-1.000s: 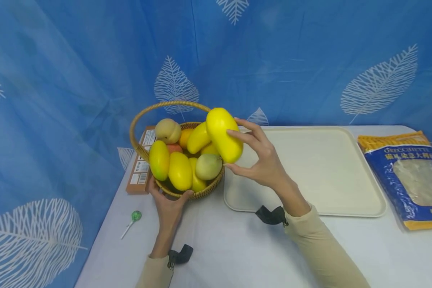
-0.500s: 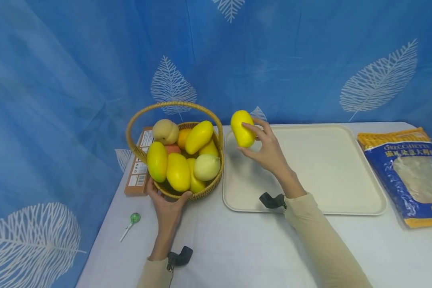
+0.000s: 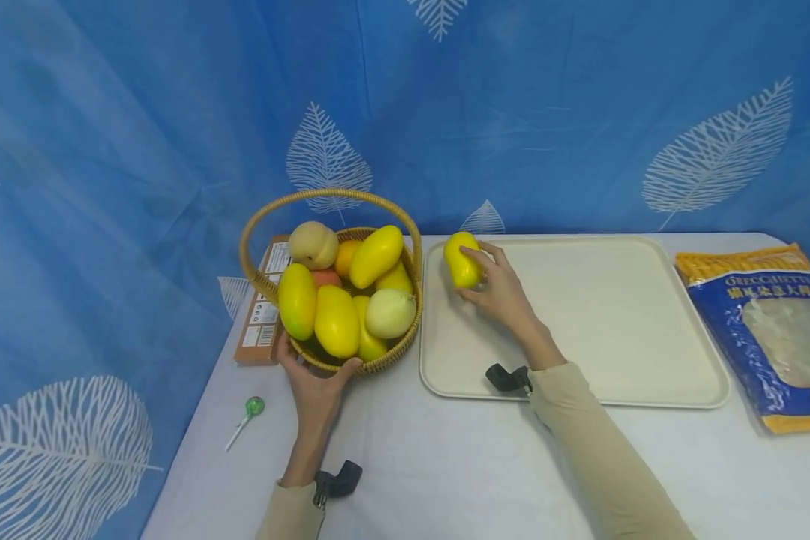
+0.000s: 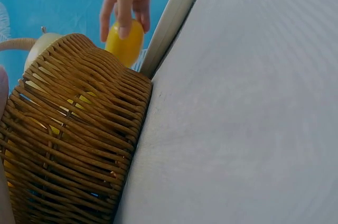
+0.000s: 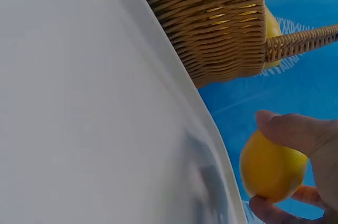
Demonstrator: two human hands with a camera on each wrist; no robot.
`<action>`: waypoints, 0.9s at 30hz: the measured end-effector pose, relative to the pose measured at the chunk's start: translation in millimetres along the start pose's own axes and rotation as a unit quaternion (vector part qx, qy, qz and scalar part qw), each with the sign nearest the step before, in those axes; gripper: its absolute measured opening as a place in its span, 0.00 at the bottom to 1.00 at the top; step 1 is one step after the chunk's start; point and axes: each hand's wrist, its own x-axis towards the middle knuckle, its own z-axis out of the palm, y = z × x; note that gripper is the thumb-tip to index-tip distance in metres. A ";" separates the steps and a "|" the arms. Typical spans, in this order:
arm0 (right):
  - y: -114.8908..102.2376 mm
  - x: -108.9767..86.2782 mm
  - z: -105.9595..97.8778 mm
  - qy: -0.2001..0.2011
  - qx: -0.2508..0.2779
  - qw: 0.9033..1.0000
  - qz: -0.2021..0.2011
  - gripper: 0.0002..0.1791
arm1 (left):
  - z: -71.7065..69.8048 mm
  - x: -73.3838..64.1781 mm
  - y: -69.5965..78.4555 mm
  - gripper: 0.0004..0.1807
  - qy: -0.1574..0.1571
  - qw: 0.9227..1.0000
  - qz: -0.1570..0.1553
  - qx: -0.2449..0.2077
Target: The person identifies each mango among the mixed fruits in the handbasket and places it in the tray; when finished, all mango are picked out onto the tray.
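Note:
My right hand holds a yellow mango between thumb and fingers, low over the left end of the cream tray. Seen from the right wrist, the mango has the thumb on one side and fingertips on the other. My left hand grips the near left side of a wicker basket, its thumb at the rim. Inside the basket lie several yellow mangoes, a pale green melon-like fruit, a beige peach-like fruit, an orange fruit and a reddish one, partly hidden.
A brown box with white labels lies partly behind the basket. On the white cloth at the left is a green lollipop. A blue and yellow pasta bag lies right of the tray. A blue curtain hangs behind.
My right hand has carried the mango from above the basket's right side rightward, then down toward the tray's back left corner. The left hand stays at the basket.

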 end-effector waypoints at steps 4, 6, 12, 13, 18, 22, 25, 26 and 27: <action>3.3 -0.3 3.4 -0.007 -0.007 1.000 0.010 0.40 | 0.1 -0.6 1.7 0.59 0.000 1.000 0.000 0.000; 5.0 -0.4 5.2 -0.014 -0.015 1.000 0.016 0.40 | 0.1 -0.8 2.1 0.58 0.000 1.000 0.000 0.003; 8.5 -1.8 8.4 -0.020 -0.022 0.999 0.019 0.40 | 0.3 -0.3 2.1 0.58 0.000 1.000 0.002 -0.001; 8.9 -1.9 8.9 -0.019 -0.023 0.999 0.019 0.40 | 0.2 -0.3 2.0 0.58 0.000 1.000 0.003 -0.003; 8.8 -1.2 11.0 -0.022 -0.026 0.999 0.017 0.39 | -0.3 -0.5 2.5 0.59 0.001 1.000 0.001 -0.002; 8.2 -0.9 11.2 -0.023 -0.029 0.999 0.014 0.39 | -1.2 0.5 -7.8 0.59 0.003 1.000 0.002 -0.003; 8.7 -1.2 11.3 -0.018 -0.037 0.999 0.010 0.38 | -2.2 2.1 -24.9 0.60 0.005 1.000 0.007 -0.002; 8.7 -1.2 11.2 -0.016 -0.041 0.999 0.009 0.38 | -2.4 2.7 -30.2 0.60 0.006 1.000 0.008 0.001; 8.7 -1.3 11.2 -0.015 -0.046 0.999 0.009 0.38 | -2.6 3.1 -35.7 0.60 0.006 1.000 0.007 0.004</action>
